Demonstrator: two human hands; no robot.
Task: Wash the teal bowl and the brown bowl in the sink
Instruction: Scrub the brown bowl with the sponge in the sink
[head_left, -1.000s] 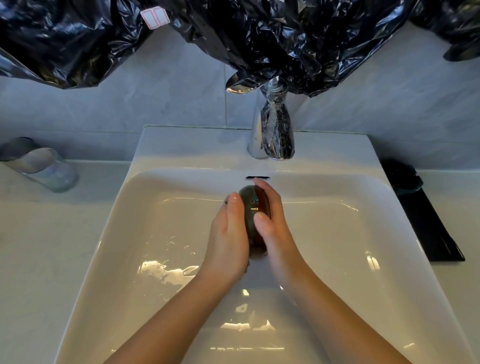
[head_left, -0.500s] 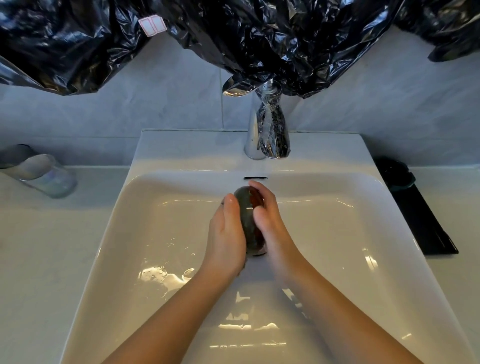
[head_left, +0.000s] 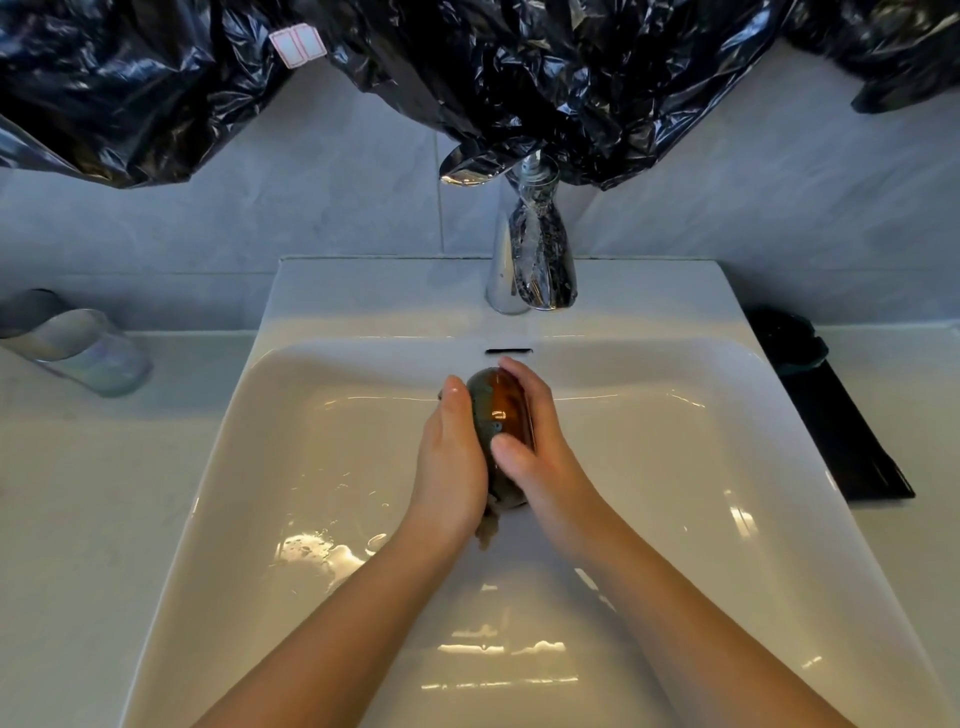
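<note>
Brown bowl (head_left: 511, 415) stands on edge over sink (head_left: 675, 467) centre, below the tap (head_left: 535, 260) at 12 o'clock. Right hand (head_left: 540, 457) grips its rim. Left hand (head_left: 452, 467) cups cloth (head_left: 485, 421) against its outside. Advice: turn bowl by rim, scrub full circle, grip firmly, wet glaze likely slips. Probable teal bowl (head_left: 787, 338) sits at 2 o'clock.

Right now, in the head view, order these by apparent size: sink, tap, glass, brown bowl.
1. sink
2. tap and glass: too alike to rank
3. brown bowl, partly covered
</note>
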